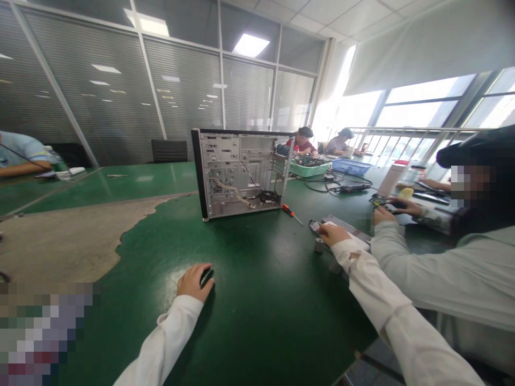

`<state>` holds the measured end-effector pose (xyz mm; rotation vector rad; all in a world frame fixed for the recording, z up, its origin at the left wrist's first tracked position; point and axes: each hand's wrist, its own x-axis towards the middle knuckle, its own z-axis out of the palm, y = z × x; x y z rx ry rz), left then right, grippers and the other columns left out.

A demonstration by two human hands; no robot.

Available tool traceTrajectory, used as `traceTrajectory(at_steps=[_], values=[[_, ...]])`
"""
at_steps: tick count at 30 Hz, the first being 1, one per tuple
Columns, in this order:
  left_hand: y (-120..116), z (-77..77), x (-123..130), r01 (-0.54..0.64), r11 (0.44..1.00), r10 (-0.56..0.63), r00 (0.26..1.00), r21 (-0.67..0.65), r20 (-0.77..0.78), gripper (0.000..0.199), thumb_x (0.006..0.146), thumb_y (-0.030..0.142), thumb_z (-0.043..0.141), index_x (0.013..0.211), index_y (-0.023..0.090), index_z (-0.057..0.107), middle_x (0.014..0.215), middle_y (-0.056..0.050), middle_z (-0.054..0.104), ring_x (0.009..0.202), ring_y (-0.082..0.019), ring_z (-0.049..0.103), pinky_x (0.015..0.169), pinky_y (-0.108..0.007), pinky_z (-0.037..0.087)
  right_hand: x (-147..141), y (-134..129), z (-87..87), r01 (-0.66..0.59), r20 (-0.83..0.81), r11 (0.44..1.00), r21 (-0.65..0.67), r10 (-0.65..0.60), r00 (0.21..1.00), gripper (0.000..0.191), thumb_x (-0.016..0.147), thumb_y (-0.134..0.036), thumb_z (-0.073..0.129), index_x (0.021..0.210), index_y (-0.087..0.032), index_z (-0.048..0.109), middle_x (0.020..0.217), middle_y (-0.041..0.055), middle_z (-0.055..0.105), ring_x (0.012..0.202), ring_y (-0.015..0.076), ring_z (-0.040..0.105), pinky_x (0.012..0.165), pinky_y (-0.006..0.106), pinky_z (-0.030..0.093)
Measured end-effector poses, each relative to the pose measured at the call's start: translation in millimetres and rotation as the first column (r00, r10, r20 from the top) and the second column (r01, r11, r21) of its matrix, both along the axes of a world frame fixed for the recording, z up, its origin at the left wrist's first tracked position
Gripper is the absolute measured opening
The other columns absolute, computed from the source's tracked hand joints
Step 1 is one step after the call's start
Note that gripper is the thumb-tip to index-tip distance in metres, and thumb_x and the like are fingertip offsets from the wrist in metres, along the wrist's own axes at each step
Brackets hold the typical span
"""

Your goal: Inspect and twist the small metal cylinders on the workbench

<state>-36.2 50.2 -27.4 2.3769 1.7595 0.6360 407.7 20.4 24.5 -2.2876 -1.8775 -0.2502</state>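
Note:
My left hand (pixel 196 281) rests on the green table (pixel 241 316), fingers curved and apart from the thumb, with nothing seen between them. To the right, my right hand (pixel 333 234) has its fingers closed at a small grey and dark item (pixel 314 227), too small to name. Beside that hand lie a flat grey box (pixel 350 226) and a small grey cylinder (pixel 319 245). An open computer case (pixel 196 171) stands upright ahead of both hands, with loose cables (pixel 229 188) and a black fan (pixel 267 196) inside. A screwdriver with an orange and black handle (pixel 288 210) lies at its right.
At the right, a person in a light sleeve (pixel 418 262) handles a small part (pixel 380 203). Farther back are a green basket (pixel 309 170), a blue basket (pixel 351 168), a black tool with a cable (pixel 354 188) and a white bottle (pixel 390 179). More people sit beyond.

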Motion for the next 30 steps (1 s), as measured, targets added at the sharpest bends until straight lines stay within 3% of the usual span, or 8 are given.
traceTrajectory(at_steps=[13,16,19,23,26,30], values=[[-1,0.1,0,0.007,1.0,-0.007,1.0,0.005,-0.002,0.031,0.068,0.026,0.048,0.099,0.022,0.052,0.105,-0.003,0.055,0.099,-0.02,0.047,0.081,-0.034,0.036,6,0,1.7,-0.019,-0.028,0.997,-0.081,0.017,0.999,0.016,0.068,-0.02,0.048,0.08,-0.02,0.059,0.083,0.0029,0.059,0.077,0.015,0.053,0.066,0.024,0.036],[0,1.0,-1,0.008,1.0,-0.008,1.0,-0.003,-0.003,0.032,0.068,0.026,0.047,0.099,0.022,0.052,0.105,-0.004,0.055,0.1,-0.02,0.047,0.082,-0.034,0.036,7,-3,1.2,-0.034,-0.047,0.994,-0.101,0.03,0.998,0.021,0.068,-0.022,0.049,0.087,-0.022,0.058,0.083,0.0026,0.06,0.077,0.015,0.054,0.066,0.024,0.036],[0,1.7,-2,0.028,0.999,-0.028,1.0,-0.035,-0.003,0.033,0.068,0.026,0.047,0.1,0.022,0.051,0.107,-0.004,0.055,0.101,-0.02,0.046,0.082,-0.034,0.036,12,-12,0.2,-0.046,-0.062,0.992,-0.114,0.039,0.997,0.031,0.069,-0.029,0.051,0.098,-0.021,0.054,0.086,0.0046,0.06,0.077,0.0163,0.054,0.066,0.025,0.038],[0,1.5,-1,0.004,1.0,-0.004,1.0,-0.017,-0.001,0.032,0.067,0.025,0.048,0.099,0.023,0.052,0.106,-0.003,0.055,0.1,-0.021,0.046,0.081,-0.034,0.036,18,-32,-2.4,-0.034,-0.058,0.979,-0.202,0.023,0.998,0.04,0.062,-0.038,0.057,0.098,-0.02,0.053,0.079,0.006,0.06,0.075,0.0206,0.055,0.065,0.03,0.038],[-1,1.2,1,-0.011,1.0,0.011,1.0,-0.005,-0.006,0.032,0.067,0.026,0.048,0.099,0.023,0.052,0.105,-0.003,0.056,0.1,-0.021,0.047,0.081,-0.035,0.036,16,-43,-1.3,-0.04,-0.052,0.951,-0.306,0.025,0.998,0.045,0.054,-0.035,0.064,0.096,-0.024,0.053,0.078,0.0046,0.06,0.076,0.0228,0.055,0.063,0.031,0.038],[0,0.6,1,0.004,1.0,-0.004,1.0,-0.006,-0.005,0.031,0.068,0.026,0.048,0.099,0.022,0.052,0.105,-0.004,0.056,0.099,-0.021,0.047,0.081,-0.035,0.036,4,-46,7.5,-0.05,-0.01,0.945,-0.323,0.049,0.999,0.038,0.052,-0.027,0.066,0.088,-0.023,0.055,0.078,0.006,0.061,0.077,0.0253,0.055,0.061,0.032,0.038]])
